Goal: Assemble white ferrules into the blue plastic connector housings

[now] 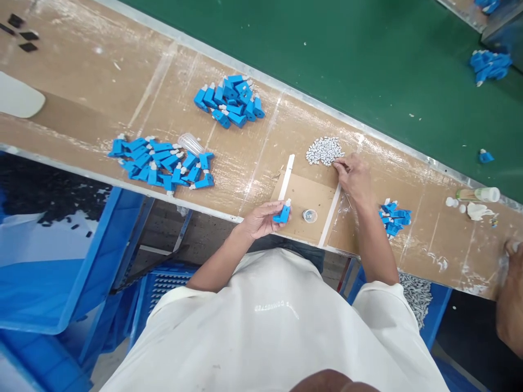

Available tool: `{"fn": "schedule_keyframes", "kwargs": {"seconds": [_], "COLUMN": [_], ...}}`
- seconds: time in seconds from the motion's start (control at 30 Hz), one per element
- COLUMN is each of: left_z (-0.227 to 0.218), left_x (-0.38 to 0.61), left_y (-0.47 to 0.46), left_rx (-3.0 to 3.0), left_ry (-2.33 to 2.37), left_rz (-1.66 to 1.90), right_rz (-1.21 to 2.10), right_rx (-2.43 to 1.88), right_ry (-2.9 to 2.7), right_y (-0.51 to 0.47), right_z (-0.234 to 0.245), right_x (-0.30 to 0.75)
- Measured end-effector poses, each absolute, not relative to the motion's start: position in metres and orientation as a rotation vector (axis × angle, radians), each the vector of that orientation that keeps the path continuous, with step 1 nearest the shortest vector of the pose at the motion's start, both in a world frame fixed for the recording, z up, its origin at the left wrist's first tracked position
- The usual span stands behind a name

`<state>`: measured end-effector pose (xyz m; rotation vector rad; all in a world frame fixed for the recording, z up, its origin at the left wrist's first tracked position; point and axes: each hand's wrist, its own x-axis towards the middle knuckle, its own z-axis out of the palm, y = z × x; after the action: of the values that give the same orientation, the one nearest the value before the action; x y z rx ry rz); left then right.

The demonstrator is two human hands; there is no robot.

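Observation:
Near the bench's front edge, my left hand is closed around a blue plastic part with a white tip. Farther forward, my right hand has its thumb and forefinger pinched together at the right edge of a pile of small grey-white pieces. Whatever lies between those fingertips is too small to make out. Between my hands, a small round clear cup stands on a cardboard sheet. To the right of my right forearm lies a small heap of blue parts.
Two heaps of blue parts, one farther back and one nearer, lie to the left. A green surface runs behind the bench. Blue crates stand below. Another person's arm rests at the right, near a clear bottle.

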<state>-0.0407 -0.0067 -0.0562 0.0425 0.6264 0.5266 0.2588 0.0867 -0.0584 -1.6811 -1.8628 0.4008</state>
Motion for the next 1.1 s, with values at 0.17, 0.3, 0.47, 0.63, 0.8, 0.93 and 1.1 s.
{"fn": "schedule_keyframes", "kwargs": {"seconds": [0.17, 0.3, 0.47, 0.63, 0.8, 0.93, 1.1], "left_z": [-0.058, -0.055, -0.052, -0.045, -0.027, -0.009, 0.005], "left_x": [-0.040, -0.040, -0.039, -0.039, -0.035, -0.026, -0.017], "left_y": [-0.006, -0.005, -0.004, -0.006, -0.015, -0.022, -0.028], "left_rx": [0.090, 0.106, 0.074, 0.040, 0.136, 0.274, 0.392], "left_ry": [0.587, 0.578, 0.607, 0.658, 0.625, 0.592, 0.575], "left_rz": [0.541, 0.525, 0.554, 0.610, 0.658, 0.676, 0.670], "right_rz": [0.363, 0.347, 0.270, 0.705, 1.368, 1.500, 1.471], "right_rx": [-1.789, -2.025, -2.194, -1.969, -1.442, -1.319, -1.281], "right_ry": [-2.068, -2.347, -2.421, -1.813, -1.111, -0.893, -0.870], "right_y": [0.096, 0.103, 0.108, 0.079, 0.005, -0.036, -0.052], "right_z": [-0.051, -0.025, -0.007, 0.003, 0.030, 0.047, 0.053], "right_x": [0.259, 0.243, 0.226, 0.226, 0.200, 0.174, 0.162]}}
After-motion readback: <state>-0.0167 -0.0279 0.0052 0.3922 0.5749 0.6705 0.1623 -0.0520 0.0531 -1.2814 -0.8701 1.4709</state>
